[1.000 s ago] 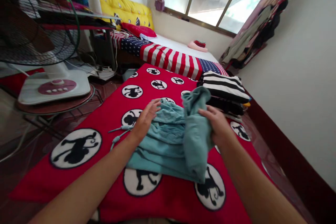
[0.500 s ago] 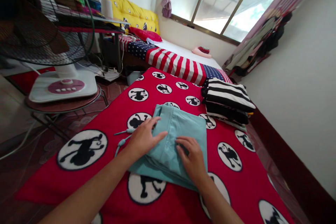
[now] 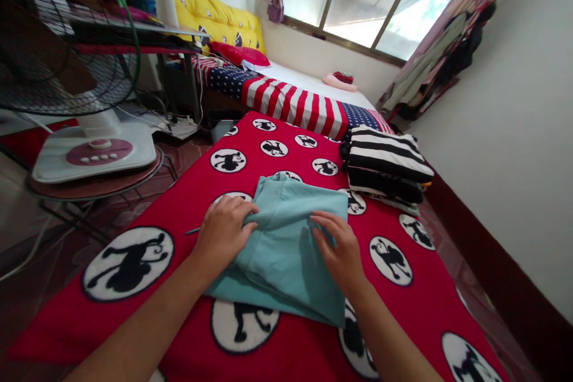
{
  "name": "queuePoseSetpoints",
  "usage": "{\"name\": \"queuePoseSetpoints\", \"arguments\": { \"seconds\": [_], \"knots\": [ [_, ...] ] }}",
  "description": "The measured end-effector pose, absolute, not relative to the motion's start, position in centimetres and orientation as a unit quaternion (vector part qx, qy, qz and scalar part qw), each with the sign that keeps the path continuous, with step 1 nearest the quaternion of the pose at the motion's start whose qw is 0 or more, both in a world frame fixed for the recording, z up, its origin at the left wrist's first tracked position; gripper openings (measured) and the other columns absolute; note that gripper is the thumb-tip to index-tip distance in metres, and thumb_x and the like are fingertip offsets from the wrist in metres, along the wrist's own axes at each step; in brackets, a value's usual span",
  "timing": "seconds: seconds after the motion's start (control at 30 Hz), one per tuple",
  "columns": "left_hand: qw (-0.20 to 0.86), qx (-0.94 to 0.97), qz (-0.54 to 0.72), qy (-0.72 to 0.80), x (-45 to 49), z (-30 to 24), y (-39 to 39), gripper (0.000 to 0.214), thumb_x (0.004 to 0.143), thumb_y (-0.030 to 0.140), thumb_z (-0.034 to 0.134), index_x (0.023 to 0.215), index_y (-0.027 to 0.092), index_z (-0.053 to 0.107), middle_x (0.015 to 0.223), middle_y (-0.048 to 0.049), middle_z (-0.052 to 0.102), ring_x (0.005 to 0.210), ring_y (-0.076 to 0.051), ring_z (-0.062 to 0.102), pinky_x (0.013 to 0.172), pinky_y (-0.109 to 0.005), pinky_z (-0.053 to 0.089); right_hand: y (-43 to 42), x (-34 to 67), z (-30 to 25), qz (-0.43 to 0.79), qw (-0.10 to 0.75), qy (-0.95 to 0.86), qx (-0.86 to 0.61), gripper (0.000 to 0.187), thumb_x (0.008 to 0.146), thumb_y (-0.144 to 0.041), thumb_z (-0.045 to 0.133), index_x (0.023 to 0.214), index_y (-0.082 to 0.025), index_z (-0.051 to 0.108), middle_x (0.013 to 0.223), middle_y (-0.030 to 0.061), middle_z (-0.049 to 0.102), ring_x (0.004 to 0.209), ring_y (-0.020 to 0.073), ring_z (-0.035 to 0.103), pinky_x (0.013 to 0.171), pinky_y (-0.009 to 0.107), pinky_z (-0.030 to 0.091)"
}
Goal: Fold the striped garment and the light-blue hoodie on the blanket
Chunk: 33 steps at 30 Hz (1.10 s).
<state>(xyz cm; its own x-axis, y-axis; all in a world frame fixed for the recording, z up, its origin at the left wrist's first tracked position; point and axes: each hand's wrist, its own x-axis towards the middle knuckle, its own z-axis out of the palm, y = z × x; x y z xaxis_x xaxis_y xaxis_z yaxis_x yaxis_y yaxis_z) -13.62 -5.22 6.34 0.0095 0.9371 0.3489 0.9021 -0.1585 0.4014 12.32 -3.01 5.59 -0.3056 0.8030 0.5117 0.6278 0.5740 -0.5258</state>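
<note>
Folded teal drawstring pants (image 3: 286,245) lie on a red blanket (image 3: 188,191) patterned with white ovals and black monkey figures. At their left edge, my left hand (image 3: 226,230) has bent fingers and thumb closed on the cloth. A drawstring tip (image 3: 192,231) pokes out to the left of this hand, which hides the rest of the cord. My right hand (image 3: 339,250) rests on the right half of the pants, fingers apart and slightly curved, gripping nothing.
Beyond the pants on the right sits a stack of folded clothes (image 3: 387,161), a striped black-and-white one on top. A fan (image 3: 96,143) stands on a round stool (image 3: 98,185) at left. Behind is a bed with a flag-patterned cover (image 3: 290,101). Clothes hang (image 3: 439,65) by the right wall.
My left hand has drawn back leftward to the pants' edge and closed there, covering most of the drawstrings. My right hand has shifted slightly up and right over the cloth.
</note>
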Motion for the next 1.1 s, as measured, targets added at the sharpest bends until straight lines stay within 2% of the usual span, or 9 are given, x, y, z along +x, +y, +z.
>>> {"name": "queuePoseSetpoints", "arguments": {
  "seconds": [0.1, 0.23, 0.33, 0.4, 0.47, 0.57, 0.73, 0.9, 1.1],
  "knots": [
    [0.015, 0.723, 0.259, 0.64, -12.3, 8.1, -5.0, 0.032, 0.08, 0.026, 0.063, 0.112, 0.022, 0.066, 0.119, -0.0113, 0.061, 0.111, -0.033, 0.054, 0.092, -0.05, 0.046, -1.6, 12.5, 5.9, 0.096, 0.382, -0.792, -0.467, 0.027, 0.09, -0.025, 0.054, 0.113, -0.026, 0.067, 0.122, 0.0079, 0.066, 0.118, 0.0246, 0.058, 0.102, 0.047, 0.043],
    [0.118, 0.816, 0.255, 0.506, -6.8, 8.0, -2.5, 0.038, 0.089, 0.02, 0.046, 0.125, 0.019, 0.059, 0.135, -0.0106, 0.056, 0.122, -0.024, 0.053, 0.106, -0.04, 0.042, 0.9, 11.2, 6.1, 0.106, 0.407, -0.779, -0.464, 0.035, 0.091, -0.021, 0.045, 0.121, -0.025, 0.064, 0.124, 0.0074, 0.067, 0.119, 0.023, 0.058, 0.104, 0.045, 0.043],
    [0.119, 0.832, 0.192, 0.507, -4.3, 5.6, 1.2, 0.046, 0.09, 0.027, 0.047, 0.135, 0.014, 0.052, 0.149, -0.0157, 0.042, 0.138, -0.029, 0.037, 0.116, -0.051, 0.025, 3.3, 10.5, 4.9, 0.105, 0.359, -0.786, -0.493, 0.04, 0.091, -0.024, 0.044, 0.129, -0.022, 0.059, 0.13, 0.0104, 0.063, 0.125, 0.0267, 0.054, 0.107, 0.05, 0.037],
    [0.093, 0.817, 0.178, 0.541, -4.5, 3.6, 3.7, 0.055, 0.091, 0.041, 0.049, 0.141, 0.018, 0.046, 0.156, -0.0139, 0.032, 0.146, -0.032, 0.023, 0.117, -0.06, 0.01, 4.9, 10.7, 3.5, 0.089, 0.292, -0.792, -0.529, 0.043, 0.091, -0.032, 0.048, 0.132, -0.021, 0.056, 0.137, 0.0124, 0.057, 0.134, 0.0318, 0.044, 0.11, 0.059, 0.027],
    [0.075, 0.802, 0.178, 0.565, -5.5, 2.2, 5.6, 0.063, 0.09, 0.054, 0.046, 0.145, 0.023, 0.041, 0.159, -0.0101, 0.026, 0.148, -0.031, 0.015, 0.116, -0.062, 0.003, 6.2, 11.5, 2.2, 0.072, 0.225, -0.788, -0.568, 0.05, 0.092, -0.044, 0.05, 0.136, -0.023, 0.053, 0.144, 0.0125, 0.05, 0.139, 0.0345, 0.036, 0.111, 0.062, 0.022],
    [0.06, 0.796, 0.17, 0.578, -6.7, 1.2, 6.9, 0.067, 0.09, 0.063, 0.039, 0.148, 0.028, 0.036, 0.161, -0.0061, 0.02, 0.149, -0.03, 0.01, 0.116, -0.062, 0.004, 7.1, 12.6, 1.3, 0.055, 0.145, -0.768, -0.622, 0.059, 0.094, -0.056, 0.041, 0.143, -0.024, 0.046, 0.152, 0.0106, 0.04, 0.142, 0.0322, 0.03, 0.113, 0.057, 0.021],
    [0.067, 0.792, 0.145, 0.589, -7.6, 1.2, 6.0, 0.069, 0.09, 0.064, 0.039, 0.15, 0.031, 0.031, 0.163, -0.0062, 0.012, 0.149, -0.03, 0.007, 0.118, -0.057, 0.01, 6.8, 14.0, 1.4, 0.034, 0.094, -0.755, -0.649, 0.057, 0.098, -0.053, 0.032, 0.148, -0.026, 0.038, 0.155, 0.0071, 0.035, 0.145, 0.0275, 0.025, 0.115, 0.057, 0.019],
    [0.06, 0.812, 0.139, 0.564, -9.2, 1.3, 2.7, 0.072, 0.09, 0.061, 0.044, 0.151, 0.026, 0.028, 0.162, -0.0089, 0.012, 0.149, -0.032, 0.011, 0.118, -0.053, 0.02, 4.9, 15.7, 0.1, 0.03, 0.131, -0.766, -0.629, 0.053, 0.1, -0.045, 0.029, 0.148, -0.024, 0.038, 0.158, 0.0063, 0.028, 0.147, 0.0279, 0.018, 0.113, 0.056, 0.027],
    [0.092, 0.837, 0.181, 0.508, -13.2, 1.1, -2.4, 0.052, 0.098, 0.041, 0.04, 0.148, 0.029, 0.035, 0.16, -0.0059, 0.024, 0.147, -0.027, 0.019, 0.118, -0.051, 0.024, -0.9, 18.7, -0.9, 0.062, 0.199, -0.805, -0.556, 0.05, 0.1, -0.036, 0.029, 0.15, -0.028, 0.033, 0.159, 0.0049, 0.027, 0.148, 0.0242, 0.017, 0.114, 0.055, 0.029]
  ]
}}
